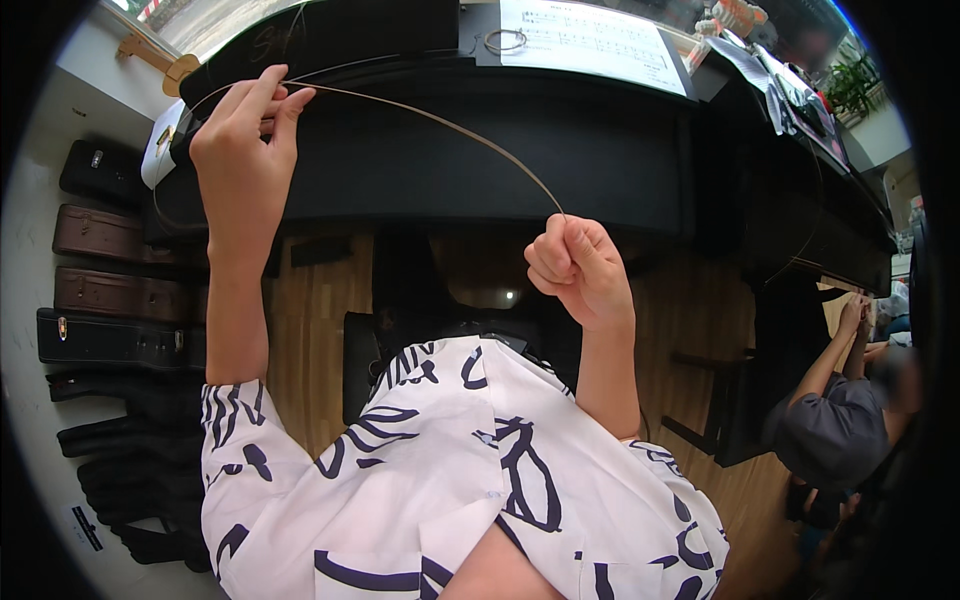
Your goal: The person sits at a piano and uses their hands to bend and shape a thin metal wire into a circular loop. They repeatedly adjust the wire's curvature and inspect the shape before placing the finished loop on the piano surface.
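Observation:
A thin tan string (440, 121), wire-like and springy, arcs between my two hands above a long black surface (430, 170). My left hand (245, 135) is at the upper left, its thumb and fingertips pinching one part of the string. Another stretch of thin string runs from there to the right, and a loose loop (155, 195) hangs to the left of my wrist. Lower and to the right, my right hand (580, 265) is closed in a fist around the string's other part. A coiled string (505, 41) lies at the left edge of the printed sheet music (590, 45).
Black and brown instrument cases (120, 292) stand in a row along the left wall. A dark seat (360, 365) is below the black surface. At the right, another person (840, 420) in a dark shirt works beside a second black surface. Papers (765, 85) lie at the upper right.

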